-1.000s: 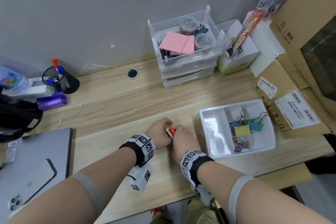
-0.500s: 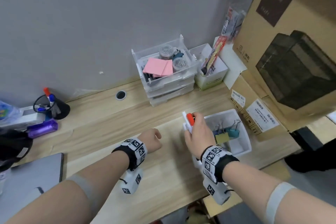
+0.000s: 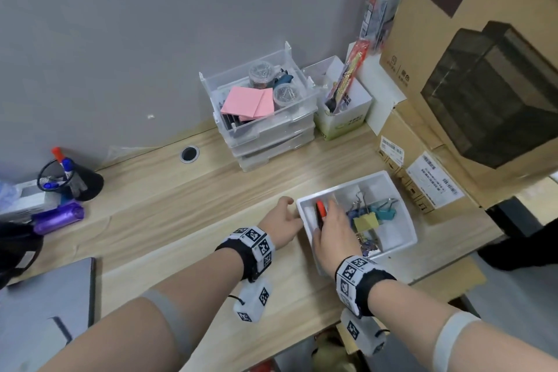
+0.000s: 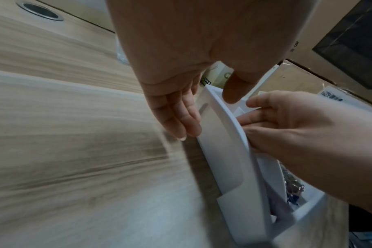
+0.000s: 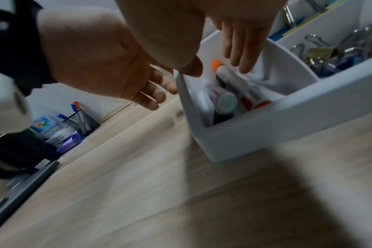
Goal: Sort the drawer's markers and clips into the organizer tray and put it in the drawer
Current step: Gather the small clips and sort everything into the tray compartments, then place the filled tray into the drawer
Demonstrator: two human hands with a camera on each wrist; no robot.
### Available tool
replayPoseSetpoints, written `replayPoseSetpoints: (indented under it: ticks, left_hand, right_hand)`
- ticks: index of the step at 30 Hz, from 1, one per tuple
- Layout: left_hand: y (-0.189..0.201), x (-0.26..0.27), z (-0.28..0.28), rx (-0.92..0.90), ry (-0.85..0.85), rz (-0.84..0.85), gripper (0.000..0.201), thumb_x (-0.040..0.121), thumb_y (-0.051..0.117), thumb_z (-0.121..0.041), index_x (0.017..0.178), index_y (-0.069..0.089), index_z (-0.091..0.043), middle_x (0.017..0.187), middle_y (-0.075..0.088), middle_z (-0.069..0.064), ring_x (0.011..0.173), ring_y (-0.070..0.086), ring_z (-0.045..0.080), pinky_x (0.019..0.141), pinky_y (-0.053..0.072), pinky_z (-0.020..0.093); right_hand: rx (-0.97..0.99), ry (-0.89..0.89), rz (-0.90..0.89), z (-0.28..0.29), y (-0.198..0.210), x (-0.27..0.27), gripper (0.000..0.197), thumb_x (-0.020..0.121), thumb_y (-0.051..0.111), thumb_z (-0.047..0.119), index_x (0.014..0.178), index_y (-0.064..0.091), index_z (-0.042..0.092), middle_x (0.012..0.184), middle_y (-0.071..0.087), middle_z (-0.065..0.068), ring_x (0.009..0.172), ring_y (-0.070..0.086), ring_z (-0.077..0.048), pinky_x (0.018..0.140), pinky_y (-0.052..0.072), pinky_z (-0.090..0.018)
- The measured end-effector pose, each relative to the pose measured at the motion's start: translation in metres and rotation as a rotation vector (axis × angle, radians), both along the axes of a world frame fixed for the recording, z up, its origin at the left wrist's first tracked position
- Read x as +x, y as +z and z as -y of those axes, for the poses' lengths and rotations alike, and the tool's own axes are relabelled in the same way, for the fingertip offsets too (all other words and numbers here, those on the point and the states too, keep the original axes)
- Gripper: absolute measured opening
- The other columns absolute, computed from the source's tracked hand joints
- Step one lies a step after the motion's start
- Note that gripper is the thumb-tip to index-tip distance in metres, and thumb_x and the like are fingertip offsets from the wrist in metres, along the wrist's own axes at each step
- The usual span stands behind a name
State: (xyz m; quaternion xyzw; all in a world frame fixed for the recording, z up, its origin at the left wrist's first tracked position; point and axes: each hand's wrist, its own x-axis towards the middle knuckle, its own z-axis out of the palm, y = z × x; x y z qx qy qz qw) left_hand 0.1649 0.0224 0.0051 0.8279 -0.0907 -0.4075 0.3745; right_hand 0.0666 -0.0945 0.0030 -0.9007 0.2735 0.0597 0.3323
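Observation:
The white organizer tray sits on the desk at the right. Several markers, one with a red cap, lie in its long left compartment. My right hand is over them, its straight fingers touching the top marker. Binder clips fill the far right compartment and small coloured paper clips the near one. My left hand lays straight fingers against the tray's outer left wall, thumb above the rim. The clear drawer unit stands behind, top drawer pulled out.
Cardboard boxes crowd the tray's right and back. A green-and-white box stands beside the drawer unit. At the far left are a pen cup and a purple roll. A grey laptop lies near left, with the desk's front edge below my wrists.
My right hand carried the markers from the desk rightward into the tray's left compartment and straightened its fingers. My left hand followed to the tray's left wall.

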Motion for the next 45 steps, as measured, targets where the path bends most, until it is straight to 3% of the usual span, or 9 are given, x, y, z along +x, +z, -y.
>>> replayPoseSetpoints:
  ticks: [6, 12, 15, 19, 22, 26, 30, 39, 45]
  left_hand:
    - [-0.005, 0.011, 0.008, 0.078, -0.115, 0.097, 0.054, 0.091, 0.054, -0.034, 0.142, 0.037, -0.027, 0.097, 0.069, 0.014, 0.087, 0.067, 0.033, 0.082, 0.053, 0.04]
    - [-0.005, 0.018, 0.02, 0.234, -0.18, 0.261, 0.034, 0.092, 0.057, -0.045, 0.111, 0.058, -0.018, 0.088, 0.067, 0.002, 0.077, 0.062, 0.02, 0.063, 0.042, 0.028]
    - [-0.003, 0.018, 0.026, 0.262, -0.219, 0.258, 0.03, 0.092, 0.057, -0.037, 0.109, 0.068, -0.015, 0.095, 0.071, 0.004, 0.084, 0.069, 0.024, 0.066, 0.049, 0.028]
    - [-0.001, 0.011, 0.026, 0.26, -0.189, 0.198, 0.025, 0.088, 0.058, -0.026, 0.087, 0.076, -0.008, 0.068, 0.07, 0.005, 0.06, 0.067, 0.021, 0.064, 0.06, 0.039]
    - [-0.001, 0.0, 0.023, 0.221, -0.147, 0.12, 0.023, 0.086, 0.06, -0.018, 0.08, 0.076, -0.003, 0.064, 0.073, 0.012, 0.051, 0.063, 0.02, 0.063, 0.061, 0.043]
    - [0.007, -0.017, 0.024, 0.215, -0.209, 0.083, 0.021, 0.084, 0.06, -0.013, 0.071, 0.075, -0.006, 0.063, 0.073, 0.015, 0.05, 0.064, 0.019, 0.06, 0.062, 0.038]
    - [0.023, -0.037, 0.039, 0.377, -0.546, 0.246, 0.031, 0.076, 0.059, -0.016, 0.049, 0.042, -0.018, 0.045, 0.042, -0.001, 0.045, 0.041, 0.02, 0.043, 0.033, 0.025]
    - [0.038, -0.15, 0.074, 0.303, -1.001, 0.453, 0.008, 0.074, 0.059, -0.011, 0.074, 0.054, -0.017, 0.067, 0.055, -0.002, 0.056, 0.052, 0.016, 0.047, 0.038, 0.024]
    - [0.018, -0.234, 0.099, 0.261, -1.209, 0.438, 0.015, 0.084, 0.058, -0.011, 0.098, 0.054, -0.013, 0.095, 0.063, 0.008, 0.078, 0.061, 0.024, 0.06, 0.048, 0.032]
  right_hand:
    - [-0.062, 0.164, 0.044, 0.011, 0.007, -0.02, 0.022, 0.087, 0.057, 0.02, 0.109, 0.057, 0.016, 0.11, 0.054, -0.001, 0.099, 0.055, -0.018, 0.084, 0.052, -0.034]
    - [0.042, 0.076, -0.125, 0.039, 0.011, -0.068, 0.018, 0.091, 0.052, 0.037, 0.078, 0.053, 0.025, 0.064, 0.061, 0.002, 0.059, 0.058, -0.011, 0.062, 0.055, -0.034]
    - [0.04, -0.207, -0.191, 0.066, 0.003, -0.09, 0.029, 0.09, 0.05, 0.043, 0.074, 0.059, 0.02, 0.064, 0.063, 0.002, 0.061, 0.059, -0.017, 0.055, 0.047, -0.03]
    - [0.214, -0.561, -0.184, 0.093, -0.018, -0.102, 0.04, 0.088, 0.058, 0.044, 0.069, 0.066, 0.01, 0.064, 0.067, -0.006, 0.062, 0.062, -0.023, 0.059, 0.05, -0.031]
    - [0.318, -0.646, -0.191, 0.1, -0.035, -0.108, 0.041, 0.08, 0.063, 0.046, 0.071, 0.068, 0.005, 0.065, 0.071, -0.011, 0.063, 0.068, -0.031, 0.067, 0.06, -0.044]
    - [0.268, -0.657, -0.205, 0.095, -0.032, -0.125, 0.036, 0.087, 0.058, 0.038, 0.066, 0.061, 0.01, 0.068, 0.069, -0.012, 0.063, 0.067, -0.032, 0.063, 0.058, -0.039]
    - [0.272, -0.703, -0.215, 0.088, -0.023, -0.156, 0.033, 0.085, 0.056, 0.04, 0.075, 0.066, 0.011, 0.071, 0.07, -0.01, 0.063, 0.068, -0.031, 0.064, 0.06, -0.039]
    - [0.211, -0.883, -0.262, 0.078, 0.016, -0.285, 0.029, 0.09, 0.055, 0.029, 0.072, 0.067, 0.009, 0.059, 0.071, -0.006, 0.054, 0.071, -0.022, 0.064, 0.061, -0.038]
    - [0.133, -0.903, -0.402, 0.089, 0.001, -0.366, 0.035, 0.095, 0.053, 0.029, 0.064, 0.054, 0.013, 0.062, 0.06, -0.004, 0.058, 0.056, -0.018, 0.058, 0.044, -0.03]
